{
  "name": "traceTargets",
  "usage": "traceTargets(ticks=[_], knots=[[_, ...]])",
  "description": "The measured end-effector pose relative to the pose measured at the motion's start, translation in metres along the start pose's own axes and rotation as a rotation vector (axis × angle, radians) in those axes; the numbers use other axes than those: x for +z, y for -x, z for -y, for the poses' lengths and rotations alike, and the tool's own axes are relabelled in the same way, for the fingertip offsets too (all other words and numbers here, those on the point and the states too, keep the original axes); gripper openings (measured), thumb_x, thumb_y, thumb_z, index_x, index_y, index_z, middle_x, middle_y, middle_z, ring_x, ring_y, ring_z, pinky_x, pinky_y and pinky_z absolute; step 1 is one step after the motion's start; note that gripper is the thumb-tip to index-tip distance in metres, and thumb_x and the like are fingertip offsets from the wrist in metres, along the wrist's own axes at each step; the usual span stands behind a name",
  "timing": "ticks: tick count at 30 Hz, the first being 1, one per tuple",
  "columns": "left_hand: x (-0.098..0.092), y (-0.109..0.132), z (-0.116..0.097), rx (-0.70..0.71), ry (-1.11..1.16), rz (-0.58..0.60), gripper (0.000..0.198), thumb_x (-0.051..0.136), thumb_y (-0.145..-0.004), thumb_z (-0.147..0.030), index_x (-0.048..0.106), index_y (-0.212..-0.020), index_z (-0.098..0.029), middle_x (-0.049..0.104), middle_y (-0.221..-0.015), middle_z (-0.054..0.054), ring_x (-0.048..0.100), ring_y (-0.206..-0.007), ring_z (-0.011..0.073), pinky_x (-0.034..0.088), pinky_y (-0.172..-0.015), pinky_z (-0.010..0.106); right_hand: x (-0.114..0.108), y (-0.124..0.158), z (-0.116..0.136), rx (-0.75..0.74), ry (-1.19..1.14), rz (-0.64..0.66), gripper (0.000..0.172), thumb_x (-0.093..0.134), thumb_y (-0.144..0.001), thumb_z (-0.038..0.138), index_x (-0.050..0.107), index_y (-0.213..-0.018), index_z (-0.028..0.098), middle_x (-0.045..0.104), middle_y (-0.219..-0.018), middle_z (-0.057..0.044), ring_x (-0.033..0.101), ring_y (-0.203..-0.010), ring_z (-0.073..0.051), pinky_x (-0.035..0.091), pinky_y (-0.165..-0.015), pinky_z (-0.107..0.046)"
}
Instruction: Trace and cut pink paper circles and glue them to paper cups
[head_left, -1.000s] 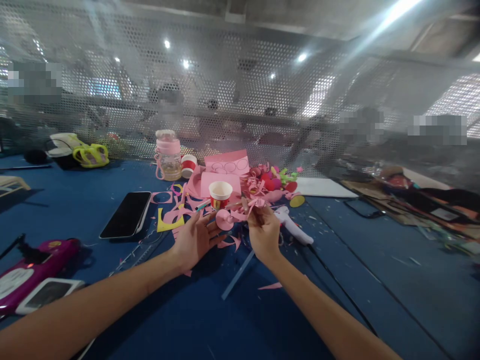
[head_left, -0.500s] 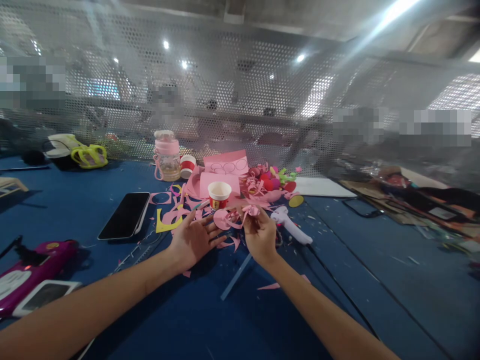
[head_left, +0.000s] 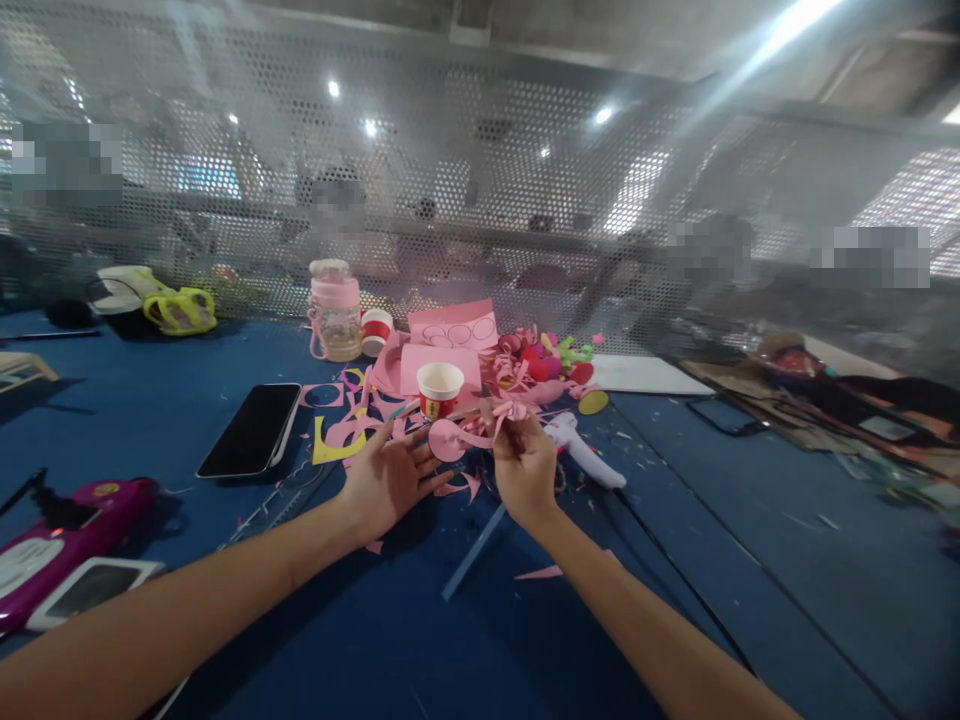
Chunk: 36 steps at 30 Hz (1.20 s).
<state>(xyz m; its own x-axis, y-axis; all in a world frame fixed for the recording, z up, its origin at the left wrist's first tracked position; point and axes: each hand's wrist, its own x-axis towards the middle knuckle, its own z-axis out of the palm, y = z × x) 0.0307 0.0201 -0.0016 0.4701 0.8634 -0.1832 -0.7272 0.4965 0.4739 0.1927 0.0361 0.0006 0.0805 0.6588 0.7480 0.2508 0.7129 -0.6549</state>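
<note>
My right hand (head_left: 525, 465) pinches a pink paper piece (head_left: 448, 440), made of a round disc joined to a curled strip and a bunched end. Palm up and fingers spread, my left hand (head_left: 390, 485) lies beside the disc with nothing gripped in it; whether its fingertips touch the disc I cannot tell. Just behind the hands stands a red and white paper cup (head_left: 439, 388). Pink paper scraps (head_left: 352, 430) are strewn around it. To the right of my right hand rests a white glue gun (head_left: 585, 452) with a black cord.
A black-screened phone (head_left: 251, 430) lies left, with a purple device (head_left: 75, 540) nearer me. Behind stand a pink-lidded bottle (head_left: 334, 310) and another paper cup (head_left: 376, 332). Pink sheets with drawn circles (head_left: 454, 328) lean at the back. Cardboard and debris (head_left: 847, 400) lie right.
My right hand has turned slightly and its fingers have shifted on the pink paper piece, whose bunched end now sits a little farther right. My left hand stays nearly still.
</note>
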Motion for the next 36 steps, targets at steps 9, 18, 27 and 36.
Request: traceTargets(ticks=[9,18,27,36], knots=[[-0.009,-0.002,0.000,0.004,0.004,0.069,0.036,0.044,-0.085,-0.037,0.046,-0.112,-0.013,0.065,-0.100,0.013,0.060,-0.102,0.0265,0.029,-0.103,0.044,0.001,0.000,-0.004,0.027,0.001,-0.021,0.010,0.055,-0.084,0.027,0.059,-0.081,0.019,0.064,-0.073,-0.002,0.064,-0.068,-0.015,0.053,-0.067,-0.026],[-0.005,-0.003,-0.001,-0.029,0.003,0.023,0.038,0.040,-0.087,-0.037,0.046,-0.111,-0.009,0.066,-0.094,0.013,0.064,-0.091,0.0244,0.031,-0.102,0.042,0.001,-0.001,-0.004,0.017,-0.029,-0.035,0.008,0.054,-0.084,0.026,0.058,-0.081,0.020,0.065,-0.072,-0.001,0.066,-0.067,-0.016,0.054,-0.069,-0.028],[-0.003,0.000,0.000,-0.017,0.046,0.027,0.031,0.041,-0.087,-0.040,0.049,-0.100,-0.012,0.065,-0.092,0.011,0.063,-0.089,0.0230,0.031,-0.102,0.042,0.000,0.001,-0.006,0.020,-0.027,-0.022,0.009,0.055,-0.085,0.027,0.061,-0.085,0.020,0.067,-0.076,-0.002,0.066,-0.069,-0.016,0.054,-0.066,-0.026],[0.000,0.003,0.001,-0.046,0.016,0.069,0.044,0.039,-0.088,-0.043,0.048,-0.112,-0.008,0.064,-0.101,0.014,0.060,-0.097,0.0246,0.028,-0.105,0.042,0.000,-0.002,-0.002,0.039,-0.014,-0.048,0.010,0.057,-0.083,0.029,0.058,-0.081,0.019,0.064,-0.072,-0.001,0.063,-0.064,-0.015,0.052,-0.063,-0.026]])
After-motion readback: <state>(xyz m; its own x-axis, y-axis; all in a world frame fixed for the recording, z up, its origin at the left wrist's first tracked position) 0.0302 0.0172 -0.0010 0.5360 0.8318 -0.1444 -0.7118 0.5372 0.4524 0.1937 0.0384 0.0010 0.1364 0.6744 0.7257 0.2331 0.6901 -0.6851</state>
